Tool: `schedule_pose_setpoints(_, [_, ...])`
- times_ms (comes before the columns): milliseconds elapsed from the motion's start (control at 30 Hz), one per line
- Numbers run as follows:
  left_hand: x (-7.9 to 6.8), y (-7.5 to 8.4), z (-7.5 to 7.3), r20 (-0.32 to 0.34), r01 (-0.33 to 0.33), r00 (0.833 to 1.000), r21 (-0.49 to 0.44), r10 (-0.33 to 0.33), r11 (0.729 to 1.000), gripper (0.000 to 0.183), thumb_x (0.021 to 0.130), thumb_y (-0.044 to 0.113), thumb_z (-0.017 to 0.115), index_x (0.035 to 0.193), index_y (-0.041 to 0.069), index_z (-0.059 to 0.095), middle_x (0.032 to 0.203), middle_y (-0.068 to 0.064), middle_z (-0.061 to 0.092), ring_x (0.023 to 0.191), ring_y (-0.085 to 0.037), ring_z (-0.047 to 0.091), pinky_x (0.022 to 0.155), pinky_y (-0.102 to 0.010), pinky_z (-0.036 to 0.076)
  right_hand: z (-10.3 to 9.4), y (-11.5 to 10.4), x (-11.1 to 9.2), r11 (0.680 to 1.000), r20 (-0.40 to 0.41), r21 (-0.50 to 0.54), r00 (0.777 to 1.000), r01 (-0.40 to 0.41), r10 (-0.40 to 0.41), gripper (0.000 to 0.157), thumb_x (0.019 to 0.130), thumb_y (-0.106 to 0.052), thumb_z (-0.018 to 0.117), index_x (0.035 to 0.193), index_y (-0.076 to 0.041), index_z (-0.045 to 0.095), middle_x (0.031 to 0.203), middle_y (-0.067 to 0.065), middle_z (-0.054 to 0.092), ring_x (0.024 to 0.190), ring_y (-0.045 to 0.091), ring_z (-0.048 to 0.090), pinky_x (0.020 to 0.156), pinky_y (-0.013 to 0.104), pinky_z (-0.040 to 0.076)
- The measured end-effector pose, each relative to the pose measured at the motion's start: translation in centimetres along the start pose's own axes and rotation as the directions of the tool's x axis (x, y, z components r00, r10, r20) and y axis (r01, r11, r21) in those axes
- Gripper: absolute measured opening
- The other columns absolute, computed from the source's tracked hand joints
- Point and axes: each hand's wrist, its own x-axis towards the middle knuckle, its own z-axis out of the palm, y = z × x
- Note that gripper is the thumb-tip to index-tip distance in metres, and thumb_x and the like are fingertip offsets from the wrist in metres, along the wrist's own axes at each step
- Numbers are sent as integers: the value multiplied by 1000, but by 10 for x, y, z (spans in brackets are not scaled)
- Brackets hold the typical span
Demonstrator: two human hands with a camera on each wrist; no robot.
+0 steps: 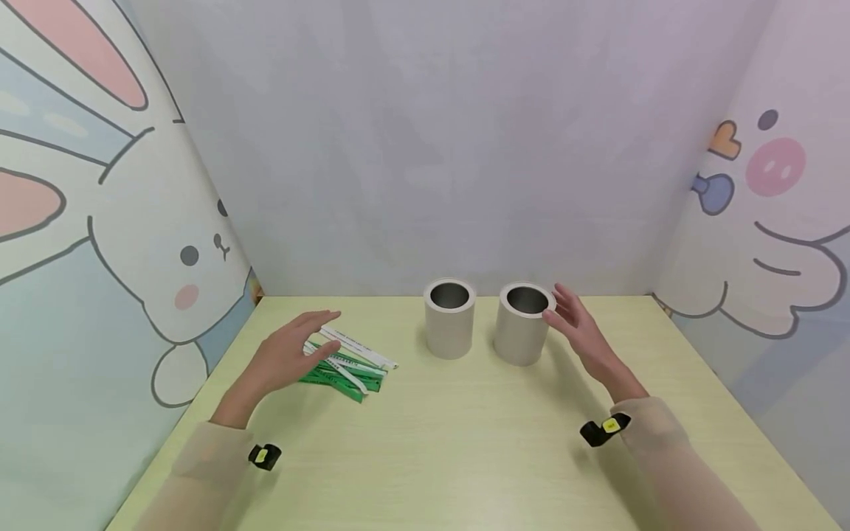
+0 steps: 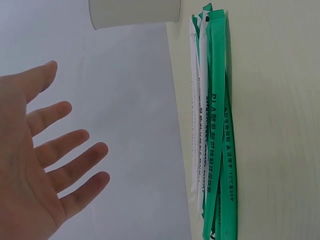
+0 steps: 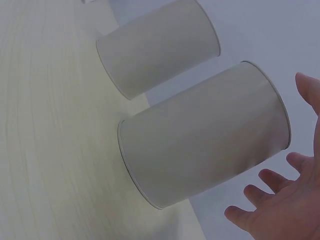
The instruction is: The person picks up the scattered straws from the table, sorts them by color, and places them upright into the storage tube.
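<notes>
Toward the back of the table, two pale cylindrical containers stand upright with their dark mouths facing up: the left container and the right container. They sit near each other but apart, and that narrow gap probably lets you reach around either one without knocking its neighbour. Your right hand is beside the right container's rim, thumb and fingers spread apart, wrapped around nothing; whether a fingertip brushes the wall, you cannot tell from these views. Holding it level with the top likely suits a cylinder this broad, since a wide spread fits its curve.

Off to the left lie the slim wrapped sticks, green and white with printing along them, heaped loosely and roughly lengthwise together, perhaps so that they are easy to gather. Your left hand hovers by this pile, its fingers and thumb apart, clasping nothing; the left wrist view shows a clear space between it and the sticks. Both containers and sticks rest on the table, which bears their weight.
</notes>
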Motion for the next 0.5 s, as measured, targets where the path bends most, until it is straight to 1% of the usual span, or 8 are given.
schedule_pose_setpoints(67, [-1,1,3,4,-9,1000,-11,9,1000,61,105,51,65,157,24,53,159,-10,53,137,-37,59,101,-67,52,1,3,1,1000,5,12,1000,3,-3,81,111,-29,58,172,-13,7,176,23,14,160,47,16,127,68,16])
schedule_pose_setpoints(167, [-2,1,6,18,-9,1000,-26,10,1000,56,104,51,65,153,24,58,154,-9,58,136,-37,59,102,-66,51,3,6,3,999,0,34,1000,11,-11,79,111,-27,58,172,-13,9,175,23,15,160,46,19,127,67,17])
schedule_pose_setpoints(233, [-3,0,8,33,-16,999,-37,17,999,52,104,48,67,149,24,62,151,-9,61,138,-39,57,105,-66,49,4,8,4,999,2,46,1000,15,-15,79,111,-24,58,172,-13,8,175,23,15,159,46,20,127,66,17])
schedule_pose_setpoints(367, [-6,-6,11,75,-57,995,-41,60,998,41,102,39,73,139,21,70,143,-7,67,139,-40,56,108,-66,48,6,10,4,999,3,49,1000,12,-12,80,111,-23,58,172,-15,8,174,24,17,159,45,20,128,66,17])
schedule_pose_setpoints(500, [-9,-16,15,129,-98,986,-46,103,994,33,99,30,78,129,17,74,134,-3,71,130,-35,63,109,-63,48,6,12,3,1000,-9,30,1000,-2,2,81,110,-25,60,172,-18,9,174,25,17,159,46,21,127,66,18])
